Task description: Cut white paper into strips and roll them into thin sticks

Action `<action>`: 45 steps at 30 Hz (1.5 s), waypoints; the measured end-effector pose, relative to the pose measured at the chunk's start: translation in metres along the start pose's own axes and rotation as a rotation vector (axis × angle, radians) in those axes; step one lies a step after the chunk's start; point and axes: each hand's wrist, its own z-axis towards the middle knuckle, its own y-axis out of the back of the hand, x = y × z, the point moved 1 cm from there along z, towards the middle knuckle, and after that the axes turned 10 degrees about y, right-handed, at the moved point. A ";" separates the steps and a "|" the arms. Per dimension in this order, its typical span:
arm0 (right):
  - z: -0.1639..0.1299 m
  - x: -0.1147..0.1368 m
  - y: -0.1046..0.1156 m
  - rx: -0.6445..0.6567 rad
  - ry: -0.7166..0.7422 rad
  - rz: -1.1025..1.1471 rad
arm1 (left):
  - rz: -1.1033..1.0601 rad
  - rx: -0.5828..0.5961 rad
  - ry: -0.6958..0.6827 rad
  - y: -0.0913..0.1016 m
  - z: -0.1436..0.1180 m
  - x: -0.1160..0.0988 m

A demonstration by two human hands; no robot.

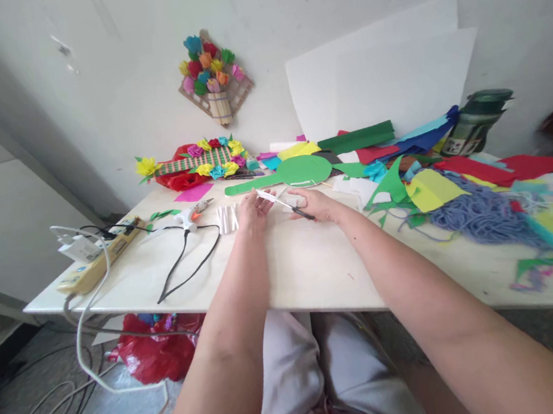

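My right hand [321,204] is closed round a pair of scissors [302,213] with dark handles, whose blades point up and left. In my left hand [253,211] the fingers are closed on a thin white strip [266,197], which looks like paper. The scissors' tips reach the strip; whether the blades are around it I cannot tell. Just left of my left hand lie several short white rolls [228,219] side by side. Behind both hands rests a green paddle-shaped cutout [305,170] with a long handle and a thin white piece along its lower edge.
A glue gun [188,219] with a black cord lies on the left, near a power strip [87,270]. Coloured paper scraps [433,191], blue-grey yarn [484,215] and a dark-lidded bottle [477,120] crowd the right. A flower-decorated piece [200,160] lies behind.
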 end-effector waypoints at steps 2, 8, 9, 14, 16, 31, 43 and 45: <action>-0.001 0.000 0.000 -0.002 0.009 0.016 | 0.014 0.008 -0.011 0.000 0.000 0.000; -0.004 0.003 0.000 -0.023 -0.010 0.036 | 0.035 0.014 -0.002 0.000 0.002 0.001; -0.004 0.004 0.000 -0.028 -0.017 0.035 | 0.036 0.014 0.001 0.000 0.002 0.002; -0.003 0.004 -0.002 -0.061 -0.023 0.060 | 0.036 0.027 0.012 -0.003 -0.002 0.002; -0.002 0.005 -0.003 -0.079 -0.015 0.085 | 0.046 0.036 0.014 -0.004 -0.003 0.001; 0.003 -0.001 -0.004 -0.046 0.009 0.090 | 0.059 0.025 0.058 -0.008 -0.008 0.000; 0.003 0.005 -0.003 -0.043 0.031 0.072 | 0.050 0.012 0.054 -0.008 -0.007 0.000; 0.002 0.008 -0.003 -0.045 0.027 0.060 | 0.056 0.016 0.045 -0.007 -0.006 0.001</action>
